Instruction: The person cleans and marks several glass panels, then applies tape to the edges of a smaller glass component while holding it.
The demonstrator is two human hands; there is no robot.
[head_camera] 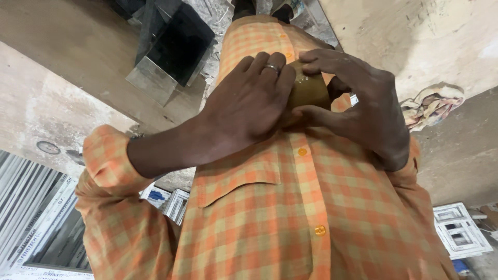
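My left hand (244,106), a ring on one finger, lies flat against my chest with its fingertips on a round olive-brown object (308,91), perhaps a roll of tape. From the other side, my right hand (363,103) grips that object between thumb and curled fingers. Both hands are pressed close to my orange checked shirt (270,207), which fills most of the view. The hands hide much of the object, so its full shape does not show.
Below me is a bare concrete floor. A dark angled metal and glass piece (174,49) lies at the upper left, and a crumpled cloth (433,106) at the right. White frame profiles (31,207) are stacked at the lower left, and small white frame pieces (459,231) at the lower right.
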